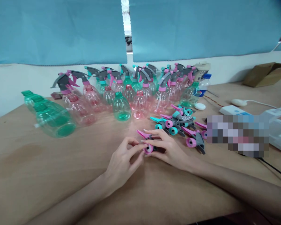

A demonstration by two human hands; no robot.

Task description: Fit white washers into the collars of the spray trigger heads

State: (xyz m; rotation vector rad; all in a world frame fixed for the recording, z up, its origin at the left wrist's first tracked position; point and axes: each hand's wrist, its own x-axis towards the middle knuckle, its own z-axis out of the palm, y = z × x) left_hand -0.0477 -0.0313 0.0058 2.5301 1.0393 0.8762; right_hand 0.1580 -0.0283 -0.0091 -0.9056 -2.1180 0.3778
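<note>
Low over the front of the table, a grey and pink trigger spray head (148,149) is between my two hands. My right hand (170,149) is closed around its grey body from the right. Thumb and fingers of my left hand (123,158) pinch at its pink collar, whose round opening faces me. To the right lies a pile of loose spray heads (178,120) with pink or teal collars. Just behind my hands stand an uncapped green bottle (121,107) and an uncapped pink bottle (140,107).
Several bottles with spray heads fitted (162,92) stand in rows at the back. Green bottles (53,118) lean at the left. A capped Pepsi bottle (204,86), a white round lid (200,106), a power strip (235,111) and a brown box (267,73) are at the right.
</note>
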